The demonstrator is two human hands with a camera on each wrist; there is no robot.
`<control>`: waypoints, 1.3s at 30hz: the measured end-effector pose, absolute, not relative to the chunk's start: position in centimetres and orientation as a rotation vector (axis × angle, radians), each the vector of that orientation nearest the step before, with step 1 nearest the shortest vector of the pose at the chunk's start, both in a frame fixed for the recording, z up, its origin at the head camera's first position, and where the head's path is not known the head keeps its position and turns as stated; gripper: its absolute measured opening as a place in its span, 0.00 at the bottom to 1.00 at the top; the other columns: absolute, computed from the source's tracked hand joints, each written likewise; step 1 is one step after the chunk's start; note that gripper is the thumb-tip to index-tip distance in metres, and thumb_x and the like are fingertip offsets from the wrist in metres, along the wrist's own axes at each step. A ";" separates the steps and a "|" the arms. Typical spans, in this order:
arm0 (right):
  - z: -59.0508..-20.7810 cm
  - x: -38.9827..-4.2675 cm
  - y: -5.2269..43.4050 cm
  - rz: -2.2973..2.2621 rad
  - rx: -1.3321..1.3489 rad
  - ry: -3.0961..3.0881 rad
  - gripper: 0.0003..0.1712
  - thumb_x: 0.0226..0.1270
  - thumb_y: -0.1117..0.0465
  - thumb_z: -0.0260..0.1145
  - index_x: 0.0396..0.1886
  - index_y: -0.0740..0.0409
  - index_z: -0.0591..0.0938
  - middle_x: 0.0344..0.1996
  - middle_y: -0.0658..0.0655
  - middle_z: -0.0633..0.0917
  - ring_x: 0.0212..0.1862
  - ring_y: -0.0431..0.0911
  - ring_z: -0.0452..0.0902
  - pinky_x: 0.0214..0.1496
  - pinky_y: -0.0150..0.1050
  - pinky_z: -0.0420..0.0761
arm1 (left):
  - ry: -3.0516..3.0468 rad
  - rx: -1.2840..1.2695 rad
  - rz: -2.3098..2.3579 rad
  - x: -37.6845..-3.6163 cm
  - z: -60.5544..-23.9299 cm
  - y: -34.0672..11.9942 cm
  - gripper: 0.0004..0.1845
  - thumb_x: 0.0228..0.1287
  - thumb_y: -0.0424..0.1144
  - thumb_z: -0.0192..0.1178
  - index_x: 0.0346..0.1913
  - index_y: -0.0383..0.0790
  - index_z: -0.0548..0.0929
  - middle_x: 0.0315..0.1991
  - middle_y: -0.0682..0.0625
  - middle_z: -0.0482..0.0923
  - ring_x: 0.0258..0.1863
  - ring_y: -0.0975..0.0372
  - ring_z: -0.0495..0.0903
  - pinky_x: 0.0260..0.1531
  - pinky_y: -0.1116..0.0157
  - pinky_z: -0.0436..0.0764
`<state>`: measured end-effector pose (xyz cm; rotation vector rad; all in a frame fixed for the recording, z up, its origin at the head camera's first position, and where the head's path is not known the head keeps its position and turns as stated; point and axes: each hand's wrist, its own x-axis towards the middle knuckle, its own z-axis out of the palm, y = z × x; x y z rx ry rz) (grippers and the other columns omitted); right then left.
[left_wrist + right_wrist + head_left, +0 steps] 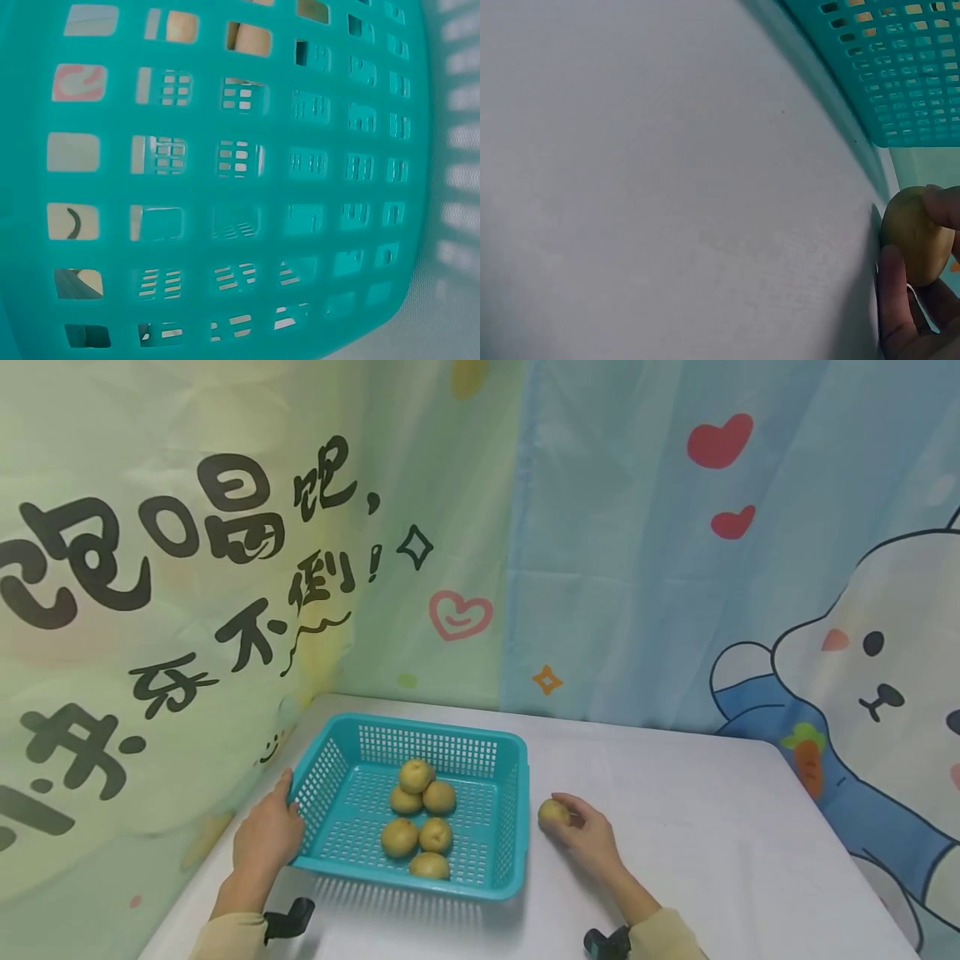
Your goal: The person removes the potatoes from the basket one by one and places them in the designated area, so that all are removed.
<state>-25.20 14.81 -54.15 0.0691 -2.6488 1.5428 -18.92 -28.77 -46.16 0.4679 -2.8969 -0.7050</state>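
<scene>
A turquoise plastic basket point(517, 827) with perforated walls stands on the white table and holds several potatoes point(400, 837). My left hand point(268, 827) grips the basket's left rim. In the left wrist view, the basket's slotted wall point(199, 191) fills most of the picture, and the left hand itself is out of sight. To the right of the basket, my right hand point(588, 835) holds one potato point(553, 812) between thumb and fingers. The right wrist view has this potato point(916, 236) at the right edge, close to the table surface.
The white tabletop point(705, 843) extends to the right of the basket. A printed curtain point(615, 560) hangs behind the table, and another printed sheet point(187, 427) borders the left side. Dark wrist-worn camera mounts point(291, 918) sit below both hands.
</scene>
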 end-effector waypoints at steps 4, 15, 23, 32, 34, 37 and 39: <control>-54.2 -25.7 14.5 1.537 0.086 -2.655 0.27 0.63 0.58 0.70 0.61 0.57 0.78 0.59 0.64 0.79 0.58 0.59 0.77 0.58 0.52 0.76 | -2.886 0.466 -0.712 -19.0 -46.1 -28.7 0.31 0.71 0.32 0.46 0.75 0.31 0.55 0.62 0.25 0.68 0.30 0.49 0.76 0.23 0.55 0.73; -54.1 -26.3 14.3 1.501 0.047 -2.714 0.31 0.63 0.57 0.69 0.65 0.60 0.75 0.58 0.65 0.79 0.59 0.60 0.75 0.57 0.53 0.76 | -2.897 0.480 -0.743 -19.2 -46.3 -28.4 0.31 0.72 0.33 0.46 0.75 0.32 0.54 0.62 0.25 0.68 0.32 0.48 0.77 0.24 0.55 0.73; -54.0 -26.0 14.5 1.498 0.049 -2.742 0.35 0.62 0.56 0.70 0.68 0.60 0.71 0.61 0.67 0.77 0.62 0.63 0.72 0.60 0.57 0.72 | -2.885 0.463 -0.746 -19.2 -46.6 -28.6 0.31 0.72 0.33 0.46 0.75 0.32 0.55 0.62 0.25 0.68 0.29 0.50 0.76 0.21 0.57 0.71; -54.1 -25.5 16.1 1.470 0.008 -2.765 0.37 0.62 0.52 0.70 0.68 0.60 0.70 0.64 0.67 0.74 0.61 0.61 0.73 0.58 0.51 0.76 | -2.896 0.454 -0.777 -19.1 -46.4 -29.0 0.33 0.70 0.33 0.48 0.75 0.32 0.54 0.62 0.25 0.67 0.31 0.49 0.77 0.24 0.56 0.73; -53.7 -25.1 16.4 1.470 -0.035 -2.768 0.36 0.63 0.52 0.70 0.68 0.59 0.70 0.64 0.67 0.74 0.62 0.61 0.72 0.57 0.51 0.76 | -2.899 0.452 -0.783 -19.1 -46.3 -29.1 0.33 0.69 0.33 0.49 0.75 0.32 0.54 0.62 0.24 0.67 0.31 0.49 0.76 0.24 0.57 0.72; -53.1 -25.0 16.9 1.498 -0.088 -2.743 0.32 0.66 0.56 0.66 0.67 0.60 0.70 0.64 0.66 0.73 0.61 0.60 0.74 0.54 0.47 0.79 | -2.901 0.444 -0.776 -19.0 -46.1 -29.1 0.34 0.68 0.32 0.51 0.75 0.32 0.55 0.60 0.24 0.69 0.29 0.50 0.75 0.23 0.58 0.71; -52.5 -25.0 17.1 1.532 -0.119 -2.700 0.30 0.67 0.58 0.64 0.67 0.61 0.70 0.63 0.67 0.74 0.58 0.60 0.76 0.50 0.44 0.81 | -2.901 0.438 -0.769 -19.0 -46.0 -29.2 0.33 0.68 0.32 0.51 0.75 0.32 0.55 0.59 0.23 0.69 0.29 0.50 0.75 0.23 0.58 0.71</control>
